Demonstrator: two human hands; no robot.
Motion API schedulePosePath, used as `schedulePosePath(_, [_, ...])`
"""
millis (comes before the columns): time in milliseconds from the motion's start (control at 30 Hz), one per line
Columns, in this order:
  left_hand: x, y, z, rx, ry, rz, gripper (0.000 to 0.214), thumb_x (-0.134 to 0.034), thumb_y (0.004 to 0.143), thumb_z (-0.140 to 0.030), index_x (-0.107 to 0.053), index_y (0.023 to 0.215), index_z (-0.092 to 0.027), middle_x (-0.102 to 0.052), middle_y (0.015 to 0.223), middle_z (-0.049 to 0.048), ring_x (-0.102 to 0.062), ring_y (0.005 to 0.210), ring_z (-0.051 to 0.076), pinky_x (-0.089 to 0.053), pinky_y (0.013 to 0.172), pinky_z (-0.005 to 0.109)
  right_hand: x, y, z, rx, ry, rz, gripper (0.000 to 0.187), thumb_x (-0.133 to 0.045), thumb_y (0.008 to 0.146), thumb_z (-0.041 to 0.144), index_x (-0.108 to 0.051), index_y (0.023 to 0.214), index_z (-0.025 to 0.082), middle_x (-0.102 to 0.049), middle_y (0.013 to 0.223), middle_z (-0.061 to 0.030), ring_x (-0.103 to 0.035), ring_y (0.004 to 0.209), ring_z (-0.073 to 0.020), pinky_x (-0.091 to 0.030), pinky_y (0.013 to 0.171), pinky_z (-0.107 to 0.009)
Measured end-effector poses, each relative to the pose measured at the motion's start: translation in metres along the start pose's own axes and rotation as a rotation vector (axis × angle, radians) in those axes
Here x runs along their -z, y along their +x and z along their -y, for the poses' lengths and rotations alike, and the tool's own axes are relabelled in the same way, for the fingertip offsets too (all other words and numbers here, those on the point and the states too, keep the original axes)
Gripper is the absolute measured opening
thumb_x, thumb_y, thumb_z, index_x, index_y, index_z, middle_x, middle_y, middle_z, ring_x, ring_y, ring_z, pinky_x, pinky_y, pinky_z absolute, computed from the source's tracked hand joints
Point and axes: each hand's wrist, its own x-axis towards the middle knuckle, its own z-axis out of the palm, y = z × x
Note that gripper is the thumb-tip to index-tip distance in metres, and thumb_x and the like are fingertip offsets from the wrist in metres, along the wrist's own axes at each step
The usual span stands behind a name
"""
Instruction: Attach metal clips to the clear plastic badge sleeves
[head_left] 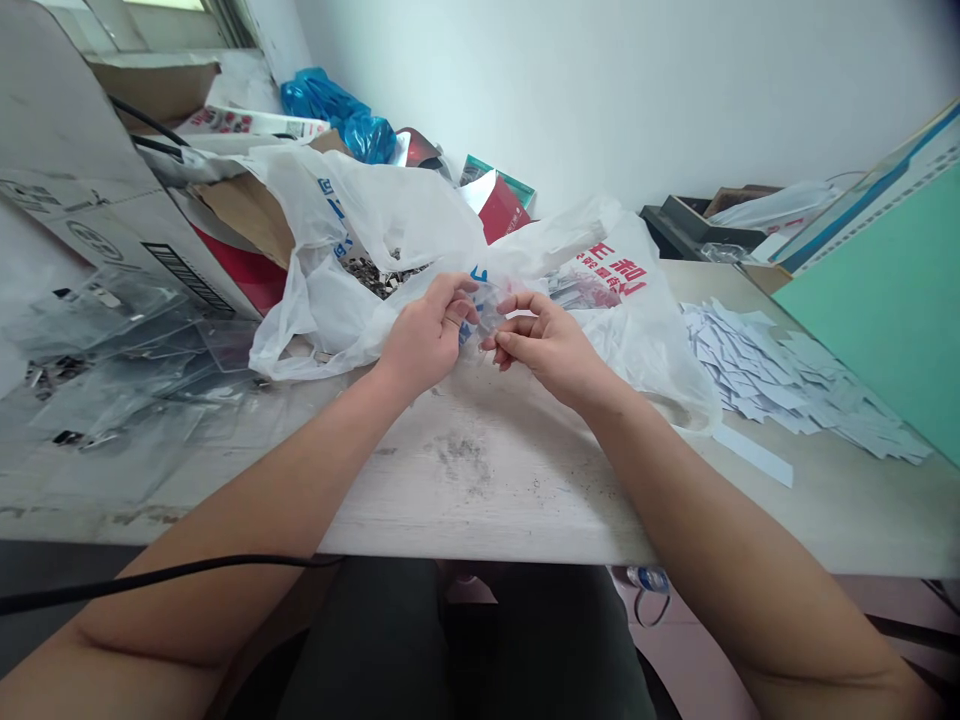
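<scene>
Both hands meet above the middle of the table, in front of two white plastic bags. Between them shows a small clear plastic bag (490, 308), its edges hard to make out. My left hand (429, 332) has its fingers curled against the left side of this clear bag. My right hand (547, 345) pinches at its right side, thumb against fingertips. Just behind my left hand, the left white bag (300, 270) lies open over a heap of small metal pieces (379, 275). Beyond my right hand, the other white bag (637, 330), with red print, holds clear plastic packets (581, 288).
Several clear packets with dark and metal pieces (112, 380) cover the table's left side by a cardboard box (112, 200). White paper slips (757, 365) are heaped at the right, near a green panel (885, 270). A black cable (187, 568) crosses my left forearm.
</scene>
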Motion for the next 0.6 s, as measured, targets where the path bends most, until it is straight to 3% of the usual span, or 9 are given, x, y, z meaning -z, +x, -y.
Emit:
schedulePosePath(200, [-0.002, -0.002, 0.001, 0.011, -0.036, -0.016, 0.019, -0.06, 0.114, -0.035, -0.07, 0.129, -0.028, -0.081, 0.098, 0.0031, -0.074, 0.088, 0.023, -0.056, 0.087, 0.037, -0.004, 0.001, -0.002, 0.045, 0.001, -0.018, 0.048, -0.09, 0.085, 0.035, -0.056, 0.118, 0.03, -0.075, 0.082, 0.0059, -0.075, 0.077, -0.0185, -0.067, 0.086, -0.044])
schedulePosePath(300, [0.0, -0.001, -0.002, 0.041, -0.091, -0.036, 0.018, -0.064, 0.114, -0.038, -0.069, 0.127, -0.027, -0.081, 0.098, 0.0034, -0.067, 0.075, 0.02, -0.053, 0.075, 0.035, -0.002, 0.003, -0.003, 0.09, 0.0, -0.014, 0.049, -0.094, 0.088, 0.045, -0.061, 0.122, 0.03, -0.079, 0.092, 0.0013, -0.078, 0.089, -0.0209, -0.067, 0.098, -0.046])
schedulePosePath(400, [0.012, 0.006, -0.015, 0.083, -0.175, -0.144, 0.017, -0.069, 0.114, -0.042, -0.068, 0.123, -0.027, -0.081, 0.096, 0.0035, -0.055, 0.059, 0.014, -0.045, 0.06, 0.031, 0.014, 0.007, -0.001, 0.249, -0.105, -0.187, 0.044, -0.09, 0.094, 0.056, -0.068, 0.12, 0.029, -0.082, 0.109, -0.0062, -0.078, 0.104, -0.0248, -0.065, 0.1, -0.046])
schedulePosePath(500, [0.047, 0.018, -0.026, 0.076, -0.203, -0.411, 0.01, -0.068, 0.116, -0.034, -0.065, 0.12, -0.025, -0.08, 0.096, 0.0017, -0.05, 0.053, 0.009, -0.04, 0.053, 0.026, 0.047, 0.015, -0.001, 0.411, -0.414, -0.516, 0.024, -0.073, 0.105, 0.05, -0.071, 0.111, 0.027, -0.081, 0.115, -0.0088, -0.076, 0.108, -0.0275, -0.062, 0.106, -0.049])
schedulePosePath(567, [0.088, 0.021, -0.017, 0.066, -0.169, -0.696, 0.009, -0.062, 0.112, -0.019, -0.06, 0.12, -0.023, -0.076, 0.089, -0.0013, -0.045, 0.046, 0.008, -0.032, 0.047, 0.022, 0.071, 0.021, -0.003, 0.35, -0.691, -0.663, 0.022, -0.067, 0.104, 0.04, -0.074, 0.119, 0.025, -0.082, 0.127, -0.0117, -0.076, 0.117, -0.0309, -0.059, 0.114, -0.054])
schedulePosePath(600, [0.115, 0.018, -0.005, 0.107, -0.126, -0.8, 0.015, -0.059, 0.111, -0.016, -0.058, 0.124, -0.022, -0.075, 0.087, -0.0021, -0.045, 0.045, 0.009, -0.029, 0.045, 0.022, 0.081, 0.024, -0.004, 0.264, -0.831, -0.666, 0.03, -0.067, 0.102, 0.036, -0.076, 0.128, 0.022, -0.082, 0.137, -0.0154, -0.075, 0.129, -0.0341, -0.055, 0.122, -0.057])
